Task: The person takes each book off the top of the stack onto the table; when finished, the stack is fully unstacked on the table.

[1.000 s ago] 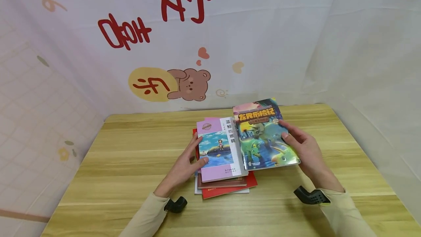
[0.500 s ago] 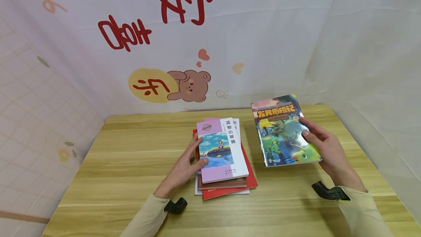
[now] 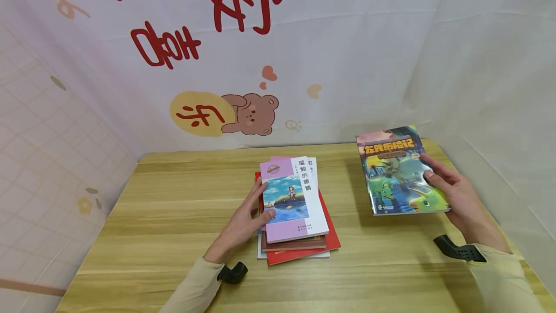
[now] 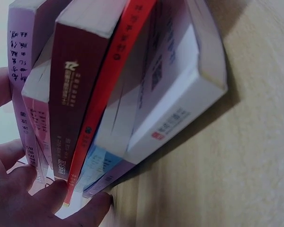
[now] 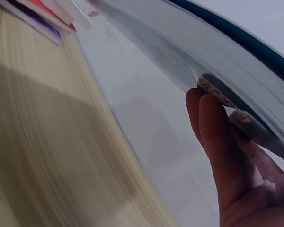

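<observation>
My right hand [image 3: 460, 197] grips a paperback book [image 3: 395, 173] with dinosaurs on its cover, by its right edge. The thumb is on the cover and the fingers [image 5: 215, 127] support it from below. The book is raised above the table at the right. My left hand [image 3: 241, 223] rests at the left side of a stack of several books, its fingertips spread along the spines and the thumb near the top cover. On top lies a lilac-and-white book [image 3: 286, 202]. Beneath it show a brown book [image 4: 78, 85], a red book [image 4: 116, 61] and a thick white-edged one [image 4: 177, 113].
The stack stands on a wooden table [image 3: 182, 192], left of the raised book. Printed white cloth [image 3: 356, 52] hangs behind the table's far edge and along both sides. A black wrist camera mount [image 3: 460, 250] is on the right sleeve, another mount [image 3: 232, 272] on the left.
My right hand has carried the dinosaur book rightward, away from over the stack, uncovering the white edge of another book below the lilac one. The left hand has stayed in place.
</observation>
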`<action>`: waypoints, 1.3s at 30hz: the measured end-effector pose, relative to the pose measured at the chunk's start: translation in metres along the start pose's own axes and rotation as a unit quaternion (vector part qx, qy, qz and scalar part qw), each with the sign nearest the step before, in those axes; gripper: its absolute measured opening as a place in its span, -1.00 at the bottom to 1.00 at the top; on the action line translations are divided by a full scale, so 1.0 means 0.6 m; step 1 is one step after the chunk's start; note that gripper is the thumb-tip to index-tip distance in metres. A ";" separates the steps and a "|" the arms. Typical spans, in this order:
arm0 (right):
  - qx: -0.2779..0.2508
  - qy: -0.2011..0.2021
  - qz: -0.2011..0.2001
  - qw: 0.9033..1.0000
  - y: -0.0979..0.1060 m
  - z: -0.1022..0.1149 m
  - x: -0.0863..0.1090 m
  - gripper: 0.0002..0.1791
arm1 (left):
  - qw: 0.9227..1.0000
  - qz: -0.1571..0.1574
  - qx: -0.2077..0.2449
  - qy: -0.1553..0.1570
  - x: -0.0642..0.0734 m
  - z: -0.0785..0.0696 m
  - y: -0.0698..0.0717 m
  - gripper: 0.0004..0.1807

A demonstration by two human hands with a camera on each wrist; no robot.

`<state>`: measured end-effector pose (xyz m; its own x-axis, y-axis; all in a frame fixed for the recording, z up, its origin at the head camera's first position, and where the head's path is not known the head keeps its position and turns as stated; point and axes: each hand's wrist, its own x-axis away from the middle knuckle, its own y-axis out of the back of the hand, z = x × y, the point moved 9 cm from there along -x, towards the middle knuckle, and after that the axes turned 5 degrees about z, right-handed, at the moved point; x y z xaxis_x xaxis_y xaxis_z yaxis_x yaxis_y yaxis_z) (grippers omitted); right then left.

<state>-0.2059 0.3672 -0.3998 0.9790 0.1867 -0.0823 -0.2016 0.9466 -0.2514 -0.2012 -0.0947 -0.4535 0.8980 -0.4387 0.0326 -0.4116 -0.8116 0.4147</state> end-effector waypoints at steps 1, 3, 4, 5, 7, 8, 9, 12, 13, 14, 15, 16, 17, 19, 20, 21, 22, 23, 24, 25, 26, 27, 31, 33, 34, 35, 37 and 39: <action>-0.003 -0.003 -0.001 1.000 0.006 0.000 0.000 -0.46 | 1.000 0.001 -0.001 -0.001 0.000 0.000 0.000 -0.15; -0.007 -0.011 -0.001 1.000 0.018 -0.002 0.001 -0.46 | 1.000 0.001 -0.003 -0.001 0.001 0.002 -0.001 -0.14; -0.008 -0.014 -0.001 1.000 0.023 -0.003 0.002 -0.46 | 1.000 0.000 -0.003 0.000 0.002 0.003 -0.001 -0.14; -0.012 -0.019 -0.001 1.000 0.029 -0.005 0.002 -0.45 | 1.000 -0.001 -0.003 -0.001 0.002 0.003 -0.001 -0.14; -0.019 -0.027 -0.004 0.999 0.041 -0.008 0.003 -0.45 | 1.000 -0.001 -0.002 -0.002 0.004 0.004 -0.001 -0.14; -0.023 -0.032 -0.006 0.999 0.047 -0.009 0.003 -0.45 | 1.000 -0.001 0.000 -0.003 0.005 0.004 0.000 -0.14; -0.024 -0.036 -0.009 0.999 0.053 -0.011 0.003 -0.46 | 1.000 0.000 0.001 -0.004 0.006 0.004 0.000 -0.14; -0.021 -0.045 -0.014 0.999 0.072 -0.012 0.004 -0.45 | 1.000 0.003 0.006 -0.005 0.007 0.006 -0.001 -0.15; -0.018 -0.049 -0.015 0.999 0.079 -0.012 0.005 -0.45 | 1.000 0.003 0.006 -0.004 0.007 0.007 -0.001 -0.15; -0.016 -0.051 -0.016 0.998 0.085 -0.012 0.005 -0.45 | 1.000 0.003 0.007 -0.004 0.007 0.007 -0.002 -0.15; -0.013 -0.054 -0.018 0.998 0.091 -0.012 0.005 -0.45 | 1.000 0.003 0.007 -0.004 0.006 0.007 -0.002 -0.15; -0.011 -0.057 -0.019 0.998 0.097 -0.012 0.004 -0.45 | 1.000 0.003 0.007 -0.004 0.005 0.007 -0.002 -0.15; -0.008 -0.062 -0.020 0.998 0.103 -0.013 0.004 -0.45 | 1.000 0.002 0.006 -0.004 0.004 0.006 -0.002 -0.15; 0.000 -0.068 -0.022 0.997 0.112 -0.014 0.002 -0.45 | 1.000 0.002 0.005 -0.006 0.003 0.005 -0.002 -0.15; 0.006 -0.070 -0.022 0.997 0.115 -0.014 0.001 -0.45 | 1.000 0.002 0.005 -0.007 0.003 0.005 -0.002 -0.15; 0.008 -0.071 -0.021 0.997 0.118 -0.015 0.000 -0.45 | 1.000 0.002 0.004 -0.007 0.002 0.005 -0.002 -0.15; 0.010 -0.072 -0.019 0.997 0.120 -0.016 -0.001 -0.45 | 1.000 0.002 0.005 -0.008 0.002 0.006 -0.002 -0.15; 0.013 -0.072 -0.018 0.997 0.123 -0.017 -0.002 -0.45 | 1.000 0.002 0.005 -0.009 0.002 0.005 -0.002 -0.15; 0.016 -0.071 -0.016 0.997 0.124 -0.018 -0.004 -0.44 | 1.000 0.002 0.005 -0.008 0.002 0.006 -0.002 -0.15; 0.015 -0.072 -0.014 0.997 0.126 -0.019 -0.004 -0.44 | 1.000 0.002 0.004 -0.008 0.002 0.006 -0.002 -0.15; 0.015 -0.071 -0.012 0.997 0.127 -0.020 -0.006 -0.44 | 1.000 0.002 0.004 -0.008 0.001 0.006 -0.002 -0.15; 0.012 -0.072 -0.010 0.997 0.129 -0.022 -0.006 -0.44 | 1.000 0.002 0.004 -0.008 0.002 0.006 -0.002 -0.15; 0.018 -0.080 -0.011 0.997 0.139 -0.029 -0.010 -0.42 | 1.000 0.003 0.003 -0.008 0.001 0.005 -0.002 -0.15; 0.026 -0.085 -0.011 0.996 0.146 -0.033 -0.011 -0.42 | 1.000 0.002 0.003 -0.008 0.001 0.004 -0.002 -0.16; 0.033 -0.086 -0.012 0.996 0.149 -0.035 -0.012 -0.41 | 1.000 0.001 0.002 -0.008 0.001 0.005 -0.002 -0.16; 0.043 -0.085 -0.012 0.995 0.152 -0.037 -0.013 -0.41 | 1.000 0.001 0.003 -0.008 0.000 0.004 -0.002 -0.16; 0.059 -0.087 -0.014 0.994 0.159 -0.042 -0.015 -0.40 | 1.000 0.001 0.003 -0.009 0.000 0.004 -0.002 -0.16; 0.083 -0.089 -0.012 0.992 0.165 -0.047 -0.016 -0.39 | 1.000 0.000 0.002 -0.009 0.000 0.004 -0.002 -0.15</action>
<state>-0.2363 0.4517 -0.4510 0.9762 0.1936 0.0979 -0.1853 0.9787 -0.0882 -0.2012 -0.0947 -0.4560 0.8949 -0.4459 0.0168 -0.4128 -0.8131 0.4103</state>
